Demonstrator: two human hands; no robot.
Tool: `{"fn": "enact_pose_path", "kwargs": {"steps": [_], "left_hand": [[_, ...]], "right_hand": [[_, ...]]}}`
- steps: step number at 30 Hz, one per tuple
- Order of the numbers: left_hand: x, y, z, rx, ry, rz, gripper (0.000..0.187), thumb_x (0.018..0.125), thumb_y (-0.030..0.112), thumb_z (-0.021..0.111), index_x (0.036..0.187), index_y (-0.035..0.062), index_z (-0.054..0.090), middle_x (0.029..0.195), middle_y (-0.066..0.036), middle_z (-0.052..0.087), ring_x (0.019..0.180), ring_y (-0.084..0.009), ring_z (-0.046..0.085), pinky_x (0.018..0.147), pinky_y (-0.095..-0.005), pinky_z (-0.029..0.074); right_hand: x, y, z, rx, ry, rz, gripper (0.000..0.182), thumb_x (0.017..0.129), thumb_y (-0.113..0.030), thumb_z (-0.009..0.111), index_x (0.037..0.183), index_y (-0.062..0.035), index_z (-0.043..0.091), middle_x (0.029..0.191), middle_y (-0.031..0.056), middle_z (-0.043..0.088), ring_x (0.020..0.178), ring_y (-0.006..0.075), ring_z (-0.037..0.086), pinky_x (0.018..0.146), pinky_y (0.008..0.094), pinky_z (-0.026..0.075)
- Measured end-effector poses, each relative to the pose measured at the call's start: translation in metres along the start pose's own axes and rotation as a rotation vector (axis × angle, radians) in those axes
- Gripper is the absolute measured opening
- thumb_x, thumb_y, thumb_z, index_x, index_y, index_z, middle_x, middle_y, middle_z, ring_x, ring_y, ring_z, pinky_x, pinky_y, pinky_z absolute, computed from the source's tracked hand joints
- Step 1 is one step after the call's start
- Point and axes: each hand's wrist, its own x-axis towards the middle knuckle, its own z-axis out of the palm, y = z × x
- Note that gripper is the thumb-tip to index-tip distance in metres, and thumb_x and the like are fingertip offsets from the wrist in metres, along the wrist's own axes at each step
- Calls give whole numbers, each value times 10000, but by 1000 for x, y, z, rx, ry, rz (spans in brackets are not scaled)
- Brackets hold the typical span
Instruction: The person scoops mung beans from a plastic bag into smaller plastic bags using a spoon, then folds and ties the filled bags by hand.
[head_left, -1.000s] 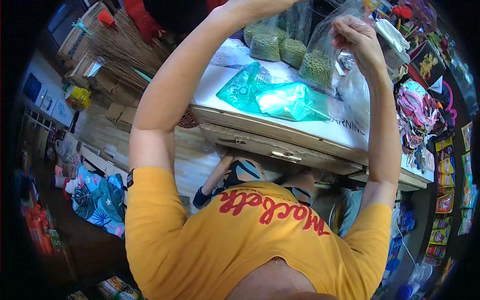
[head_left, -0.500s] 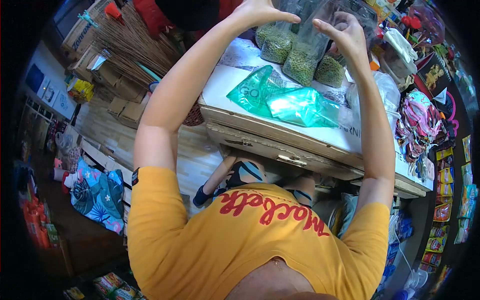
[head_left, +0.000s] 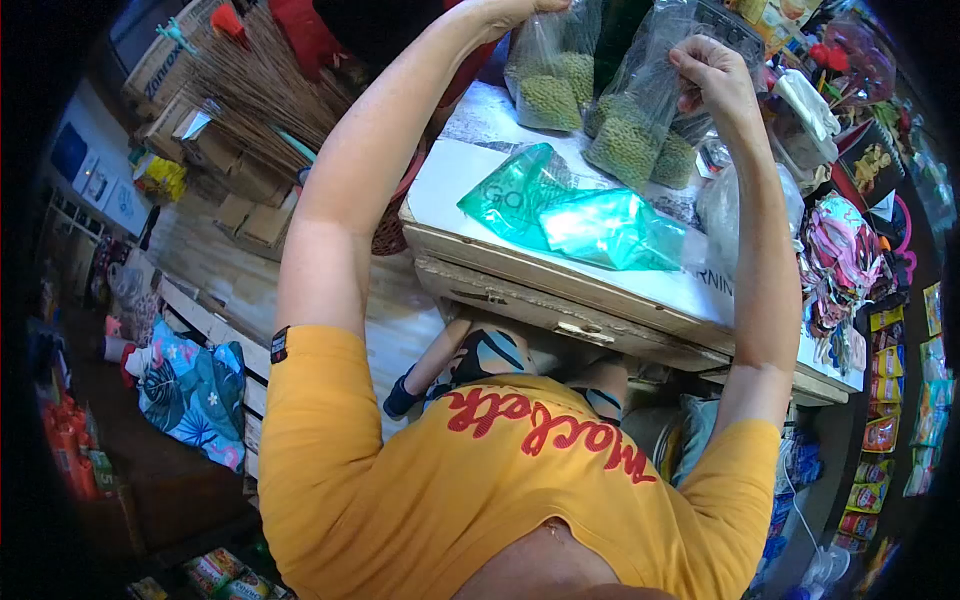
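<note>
My left hand (head_left: pixel 528 8), partly cut off by the top edge, has its fingers at the top of a clear plastic bag of green beans (head_left: pixel 549 101). That bag stands near the counter's far left, its loose plastic stretched upward. My right hand (head_left: pixel 706 70) is closed in a pinch on the upper plastic of another clear bag of green beans (head_left: pixel 624 146). More bagged green beans (head_left: pixel 675 162) sit right beside it, below my right hand. Nearer to me, a crumpled green plastic bag (head_left: pixel 600 218) lies flat on the white counter (head_left: pixel 450 190).
Wooden drawers (head_left: pixel 560 310) front the counter. A clump of pink patterned cloth (head_left: pixel 843 245) hangs at its right end, near hanging sachets (head_left: pixel 886 375). Stick brooms (head_left: pixel 265 85) and cardboard boxes (head_left: pixel 250 215) stand on the left. White plastic (head_left: pixel 720 205) lies by my right forearm.
My hands have moved apart, the left up and leftward. The left bag's beans now stand separate from the others. My right hand's fingers have closed on plastic.
</note>
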Motion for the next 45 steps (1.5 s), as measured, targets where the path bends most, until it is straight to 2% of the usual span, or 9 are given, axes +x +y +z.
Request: {"fn": "enact_pose_path", "kwargs": {"steps": [9, 12, 20, 21, 25, 29, 33, 39, 45], "left_hand": [[24, -15, 16, 118, -22, 138, 130, 859, 145, 511, 755, 78, 551, 714, 42, 485, 669, -88, 422, 600, -271, 343], [26, -24, 27, -104, -77, 171, 118, 865, 143, 525, 789, 70, 579, 742, 37, 517, 693, -89, 443, 625, -266, 365], [-12, -4, 31, 99, -140, 115, 380, 812, 166, 649, 1148, 34, 532, 882, -16, 606, 773, -122, 535, 735, -280, 441], [-29, 24, 34, 295, 40, -227, 635, 729, 189, 718, 1257, 33, 402, 900, -62, 575, 798, -164, 534, 769, -285, 443], [-60, 28, 32, 790, 422, 514, 693, 675, 147, 701, 1261, 21, 353, 998, -130, 481, 873, -224, 508, 766, -300, 441], [-89, 47, 53, 814, 228, 423, 323, 737, 91, 658, 1008, -2, 511, 917, -107, 537, 763, -164, 536, 720, -269, 458], [-100, 20, 67, 765, -173, 408, 343, 749, 273, 709, 895, -1, 564, 777, -79, 542, 728, -175, 517, 654, -289, 432], [-144, 26, 114, 867, -497, 376, 783, 686, 484, 703, 1258, 33, 415, 1180, -201, 500, 1109, -354, 462, 938, -433, 364], [-157, 2, 129, 801, -530, 305, 799, 727, 525, 649, 1298, 41, 371, 1161, -198, 503, 1102, -352, 451, 927, -430, 367]], "right_hand": [[35, 3, 3, 131, -93, -30, 206, 832, -63, 595, 1017, -65, 505, 804, 66, 604, 590, 136, 605, 555, 259, 527], [33, 13, 13, 17, -28, -176, 129, 894, -182, 556, 864, -60, 584, 642, 3, 592, 553, 93, 601, 500, 208, 476], [-7, -4, -1, -116, 22, -144, 387, 824, -206, 656, 1146, -31, 534, 792, 35, 602, 734, 113, 618, 625, 226, 473], [-11, -2, -13, -267, 97, -244, 377, 814, -202, 668, 1115, -15, 540, 784, 31, 599, 693, 102, 601, 594, 220, 463], [-34, 11, -61, -571, 358, -137, 469, 733, -374, 719, 961, 19, 606, 671, 50, 599, 569, 89, 541, 518, 248, 435], [-42, 14, -60, -498, 162, 147, 621, 708, -556, 666, 908, 30, 619, 679, 81, 603, 489, 119, 534, 414, 245, 406], [-27, 37, -45, -349, 29, 170, 372, 820, -377, 625, 817, -5, 601, 563, 36, 548, 400, 105, 493, 375, 238, 392], [-10, 34, -46, -111, -6, 33, 218, 878, -284, 570, 838, -72, 600, 565, -11, 535, 436, 90, 546, 399, 207, 424], [-22, 37, -33, -82, -110, 118, 227, 849, -228, 603, 927, -14, 604, 713, 44, 612, 553, 122, 613, 485, 231, 489]]}}
